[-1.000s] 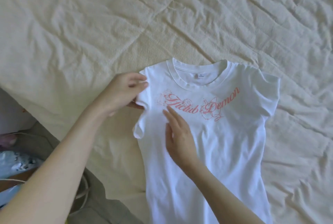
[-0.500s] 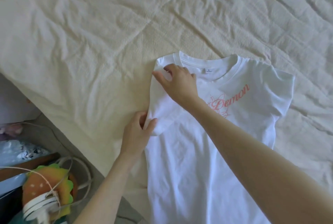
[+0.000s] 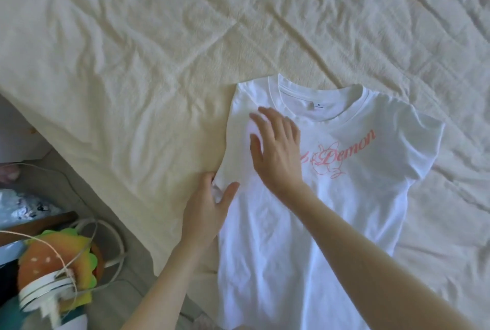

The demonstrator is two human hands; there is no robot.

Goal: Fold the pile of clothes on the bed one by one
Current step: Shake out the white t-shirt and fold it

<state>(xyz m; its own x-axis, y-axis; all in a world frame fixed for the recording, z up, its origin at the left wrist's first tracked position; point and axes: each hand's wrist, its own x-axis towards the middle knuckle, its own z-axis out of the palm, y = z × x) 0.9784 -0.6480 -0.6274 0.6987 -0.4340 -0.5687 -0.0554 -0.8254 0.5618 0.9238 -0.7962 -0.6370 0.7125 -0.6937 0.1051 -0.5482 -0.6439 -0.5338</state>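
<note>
Left grip pinches the white T-shirt's folded edge; right grip lies flat, fingers apart, on it. Creased cream quilt covers the bed; a burger-shaped toy sits beside it.

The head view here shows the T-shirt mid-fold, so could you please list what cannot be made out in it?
- White T-shirt: its hem is cut off by the bottom edge.
- Pink print: only "Demon" reads; the right hand and the folded-in sleeve hide the rest.
- Neck label: too small to read.
- Left hand: its fingers are tucked under the shirt edge, unseen.
- Burger-shaped object: blurred, partly cut off at the lower left.
</note>
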